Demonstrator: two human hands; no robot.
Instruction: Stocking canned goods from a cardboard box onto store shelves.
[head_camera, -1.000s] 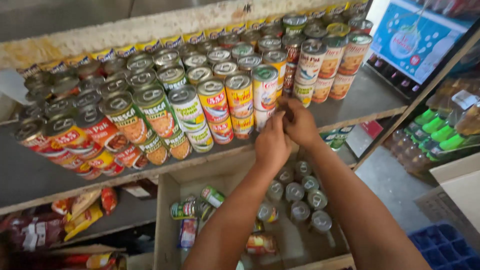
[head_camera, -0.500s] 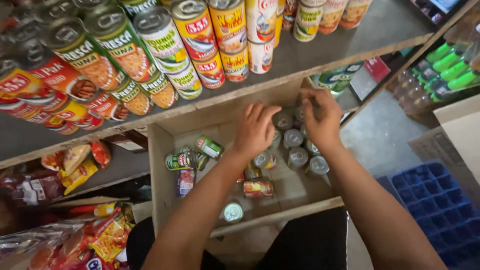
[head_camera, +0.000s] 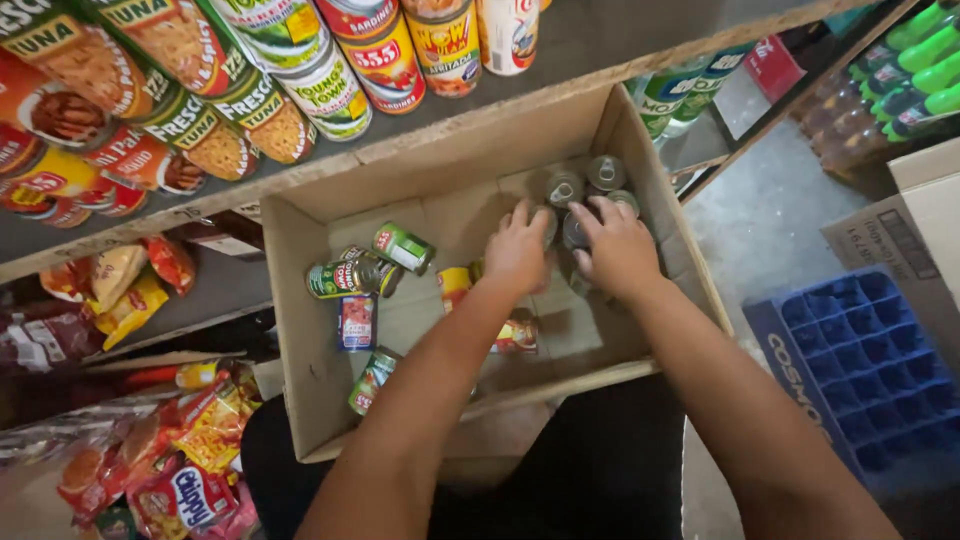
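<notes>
Both my hands reach down into an open cardboard box (head_camera: 296, 300) on my lap. My left hand (head_camera: 516, 252) curls its fingers over the top of an upright silver-lidded can (head_camera: 548, 226) in the far right corner. My right hand (head_camera: 618, 250) closes over the neighbouring can (head_camera: 574, 232). More upright cans (head_camera: 606, 172) stand just beyond the fingertips. A green can (head_camera: 403, 247), another can (head_camera: 345, 277), a flat rectangular tin (head_camera: 357, 321) and one more can (head_camera: 372, 380) lie loose to the left. A yellow-red can (head_camera: 455, 285) is partly hidden under my left forearm.
A grey shelf (head_camera: 600, 40) above the box carries rows of stacked tins (head_camera: 330, 90). Snack packets (head_camera: 180, 450) fill the lower left. A blue plastic crate (head_camera: 860, 370), a second cardboard box (head_camera: 910, 230) and green bottles (head_camera: 920, 60) stand at the right.
My hands have come down from the tins on the shelf into the box and now rest on the upright cans. The view has tilted down and closer to the box.
</notes>
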